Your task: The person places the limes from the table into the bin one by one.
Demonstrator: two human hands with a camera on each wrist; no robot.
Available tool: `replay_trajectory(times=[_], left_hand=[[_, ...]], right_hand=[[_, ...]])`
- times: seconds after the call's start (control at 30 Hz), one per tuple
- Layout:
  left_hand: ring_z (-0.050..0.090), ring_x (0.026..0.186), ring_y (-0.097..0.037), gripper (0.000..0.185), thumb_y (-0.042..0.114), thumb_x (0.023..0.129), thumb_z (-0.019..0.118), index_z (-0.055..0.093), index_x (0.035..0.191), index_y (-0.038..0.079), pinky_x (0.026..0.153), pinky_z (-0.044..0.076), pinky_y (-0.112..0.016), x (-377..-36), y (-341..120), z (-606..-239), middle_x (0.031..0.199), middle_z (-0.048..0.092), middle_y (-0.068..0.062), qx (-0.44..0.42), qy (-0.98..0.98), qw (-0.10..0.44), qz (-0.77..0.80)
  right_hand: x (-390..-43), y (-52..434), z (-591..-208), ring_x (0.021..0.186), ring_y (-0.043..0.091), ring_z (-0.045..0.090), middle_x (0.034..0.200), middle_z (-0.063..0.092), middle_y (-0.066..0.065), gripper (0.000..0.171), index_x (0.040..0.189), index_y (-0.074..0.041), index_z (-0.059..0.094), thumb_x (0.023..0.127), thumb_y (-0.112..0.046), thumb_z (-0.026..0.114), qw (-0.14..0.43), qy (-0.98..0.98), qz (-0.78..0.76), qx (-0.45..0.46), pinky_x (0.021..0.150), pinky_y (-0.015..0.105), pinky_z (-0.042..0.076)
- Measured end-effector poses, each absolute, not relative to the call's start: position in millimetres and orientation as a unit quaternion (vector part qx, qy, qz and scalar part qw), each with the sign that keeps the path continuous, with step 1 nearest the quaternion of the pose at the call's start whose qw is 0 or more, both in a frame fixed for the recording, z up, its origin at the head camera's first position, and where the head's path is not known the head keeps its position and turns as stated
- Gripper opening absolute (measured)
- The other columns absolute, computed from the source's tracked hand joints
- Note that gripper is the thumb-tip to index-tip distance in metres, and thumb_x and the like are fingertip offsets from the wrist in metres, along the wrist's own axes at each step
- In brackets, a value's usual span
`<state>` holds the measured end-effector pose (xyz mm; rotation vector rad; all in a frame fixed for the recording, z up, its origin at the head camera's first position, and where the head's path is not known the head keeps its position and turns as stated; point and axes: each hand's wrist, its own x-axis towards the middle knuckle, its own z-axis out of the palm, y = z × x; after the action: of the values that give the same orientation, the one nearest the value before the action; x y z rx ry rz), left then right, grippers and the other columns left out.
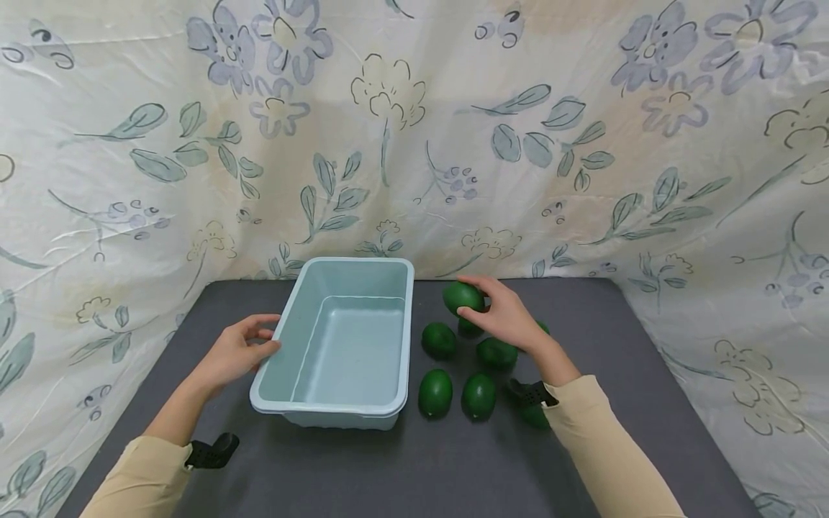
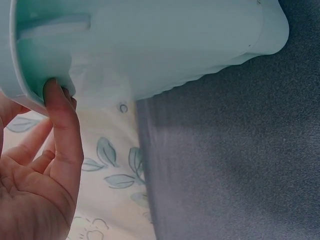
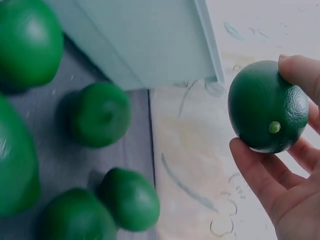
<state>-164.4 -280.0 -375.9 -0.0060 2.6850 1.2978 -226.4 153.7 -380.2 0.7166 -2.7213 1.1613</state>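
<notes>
A pale blue plastic tub (image 1: 406,338) stands empty on the dark grey table. My left hand (image 1: 242,345) rests against its left rim, a fingertip (image 2: 52,90) touching the rim's edge (image 2: 30,97). My right hand (image 1: 501,313) grips one green lime (image 1: 461,296) lifted above the table, right of the tub; in the right wrist view the lime (image 3: 267,106) sits between thumb and fingers. Several more green limes lie on the table beside the tub, among them one (image 1: 438,339) near the tub's wall and two (image 1: 435,393) (image 1: 479,396) nearer me.
A flower-printed cloth (image 1: 414,129) hangs behind and drapes both sides of the table (image 1: 414,467). Black wrist straps (image 1: 210,452) (image 1: 532,392) sit on both beige sleeves.
</notes>
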Motion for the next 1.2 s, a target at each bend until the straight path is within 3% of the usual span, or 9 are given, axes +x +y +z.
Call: replay_trajectory(times=[0.7, 1.2], left_hand=[[0.059, 0.079, -0.021, 0.056, 0.015, 0.089, 0.059, 0.035, 0.138, 0.004, 0.061, 0.05, -0.033, -164, -279, -373, 0.11, 0.054, -0.02, -0.003, 0.896, 0.082, 0.436], [0.059, 0.079, -0.021, 0.056, 0.015, 0.089, 0.059, 0.035, 0.138, 0.004, 0.06, 0.05, -0.033, -163, -280, -371, 0.11, 0.054, -0.02, 0.001, 0.897, 0.084, 0.435]], right_hand=[[-235, 90, -355, 0.099, 0.019, 0.054, 0.127, 0.049, 0.007, 0.054, 0.133, -0.012, 0.047, 0.084, -0.024, 0.067, 0.027, -0.852, 0.436, 0.29, 0.076, 0.033, 0.049], [-235, 47, -347, 0.1, 0.017, 0.052, 0.126, 0.052, 0.004, 0.052, 0.132, -0.015, 0.049, 0.084, -0.025, 0.067, 0.023, -0.851, 0.433, 0.295, 0.079, 0.032, 0.047]])
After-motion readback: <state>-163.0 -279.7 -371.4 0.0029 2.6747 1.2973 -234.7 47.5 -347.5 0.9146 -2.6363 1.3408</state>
